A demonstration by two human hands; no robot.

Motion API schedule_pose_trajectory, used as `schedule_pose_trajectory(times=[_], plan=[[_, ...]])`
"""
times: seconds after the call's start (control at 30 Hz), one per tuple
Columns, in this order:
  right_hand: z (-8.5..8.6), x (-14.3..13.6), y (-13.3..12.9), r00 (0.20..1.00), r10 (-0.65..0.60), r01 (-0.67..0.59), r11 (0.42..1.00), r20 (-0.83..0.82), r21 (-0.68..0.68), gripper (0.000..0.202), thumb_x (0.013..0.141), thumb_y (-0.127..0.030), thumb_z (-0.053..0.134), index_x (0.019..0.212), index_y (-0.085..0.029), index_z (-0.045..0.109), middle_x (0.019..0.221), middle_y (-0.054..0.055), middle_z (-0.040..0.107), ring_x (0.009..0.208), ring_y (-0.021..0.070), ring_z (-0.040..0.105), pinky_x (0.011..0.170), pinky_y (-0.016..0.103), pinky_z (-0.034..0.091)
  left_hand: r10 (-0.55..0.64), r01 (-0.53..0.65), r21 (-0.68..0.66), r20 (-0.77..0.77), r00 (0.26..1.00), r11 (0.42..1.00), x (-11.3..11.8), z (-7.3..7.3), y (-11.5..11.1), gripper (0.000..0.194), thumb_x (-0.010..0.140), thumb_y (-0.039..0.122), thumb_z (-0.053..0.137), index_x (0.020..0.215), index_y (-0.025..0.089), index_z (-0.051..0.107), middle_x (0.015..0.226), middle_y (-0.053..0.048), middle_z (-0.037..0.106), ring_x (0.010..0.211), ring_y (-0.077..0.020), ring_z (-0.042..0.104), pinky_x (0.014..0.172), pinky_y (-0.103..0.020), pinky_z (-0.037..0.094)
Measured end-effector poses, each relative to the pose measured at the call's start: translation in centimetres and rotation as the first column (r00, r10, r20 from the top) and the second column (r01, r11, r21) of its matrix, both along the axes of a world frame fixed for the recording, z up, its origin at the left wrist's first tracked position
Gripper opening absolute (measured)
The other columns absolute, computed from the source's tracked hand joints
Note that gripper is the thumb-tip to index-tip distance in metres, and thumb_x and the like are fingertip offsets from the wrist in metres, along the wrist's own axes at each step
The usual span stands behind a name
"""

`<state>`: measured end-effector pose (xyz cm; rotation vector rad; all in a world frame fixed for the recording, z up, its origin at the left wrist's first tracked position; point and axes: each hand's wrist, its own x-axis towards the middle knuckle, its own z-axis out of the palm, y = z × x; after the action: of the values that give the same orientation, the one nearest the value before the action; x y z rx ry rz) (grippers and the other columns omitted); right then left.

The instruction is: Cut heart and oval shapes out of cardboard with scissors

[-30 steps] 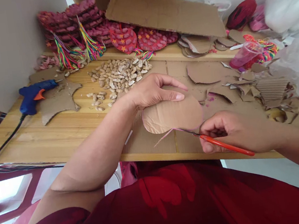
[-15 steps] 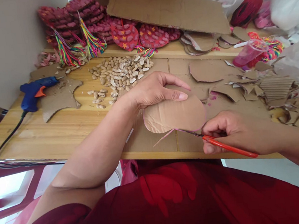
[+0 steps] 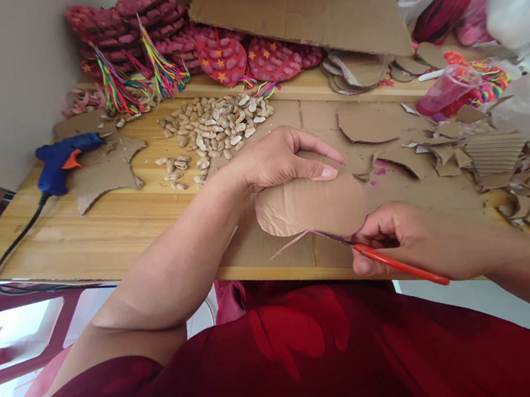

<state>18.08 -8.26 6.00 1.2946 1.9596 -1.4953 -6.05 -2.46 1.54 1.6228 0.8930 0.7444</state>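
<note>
In the head view, my left hand (image 3: 289, 159) grips the far edge of a rounded cardboard piece (image 3: 310, 207), thumb on top and the other fingers partly hidden behind it. A purple line runs along part of its rim. My right hand (image 3: 392, 237) is closed round red-handled scissors (image 3: 400, 263). Their dark blades lie at the near edge of the cardboard, pointing left. From that edge a thin cut strip (image 3: 290, 244) hangs off to the left. Both are above a flat cardboard sheet (image 3: 272, 253) on the wooden table (image 3: 70, 243).
A blue glue gun (image 3: 62, 163) lies at the left with its cord. Peanut shells (image 3: 221, 126) are heaped behind my left hand. Cardboard scraps (image 3: 494, 158) and a plastic cup (image 3: 446, 90) sit at the right. Stacked pink decorated pieces (image 3: 150, 31) and a cardboard panel (image 3: 299, 15) stand at the back.
My right hand and the scissors have shifted slightly left along the near edge of the cardboard. My left hand keeps its hold; the view has moved a little.
</note>
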Motion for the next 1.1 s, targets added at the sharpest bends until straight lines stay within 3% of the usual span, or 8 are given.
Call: schedule_pose_trajectory(times=[0.3, 0.47, 1.1], plan=[[-0.55, 0.11, 0.18, 1.0, -0.028, 0.028, 0.998, 0.0, 0.054, 0.05, 0.077, -0.058, 0.073, 0.056, -0.019, 0.049, 0.053, -0.007, 0.029, 0.05, 0.0092, 0.028, 0.045, 0.025, 0.02, 0.032, -0.032, 0.025, -0.001, 0.999, 0.999, -0.25, 0.09, 0.13, 0.032, 0.072, 0.039, 0.082, 0.1, 0.025, 0.08, 0.103, 0.0, 0.078, 0.103, -0.0232, 0.071, 0.09, -0.032, 0.054], [-0.39, -0.24, 0.1, 1.0, -0.023, 0.023, 1.0, 0.005, -0.002, 0.046, 0.08, -0.057, 0.07, 0.06, -0.019, 0.054, 0.053, -0.006, 0.035, 0.049, 0.009, 0.029, 0.044, 0.025, 0.02, 0.028, -0.027, 0.034, -0.011, 1.0, 0.999, -0.22, 0.03, 0.14, 0.032, 0.071, 0.039, 0.082, 0.099, 0.025, 0.08, 0.104, 0.001, 0.078, 0.105, -0.0239, 0.07, 0.092, -0.032, 0.053], [-0.79, -0.3, -0.2, 0.995, -0.076, 0.077, 0.997, -0.068, 0.022, 0.045, 0.077, -0.056, 0.075, 0.058, -0.018, 0.057, 0.052, -0.007, 0.032, 0.049, 0.0083, 0.028, 0.045, 0.024, 0.019, 0.011, -0.012, 0.044, 0.019, 1.0, 0.999, -0.76, 0.57, 0.19, 0.029, 0.072, 0.036, 0.082, 0.098, 0.024, 0.081, 0.098, 0.001, 0.079, 0.1, -0.0248, 0.072, 0.085, -0.034, 0.057]])
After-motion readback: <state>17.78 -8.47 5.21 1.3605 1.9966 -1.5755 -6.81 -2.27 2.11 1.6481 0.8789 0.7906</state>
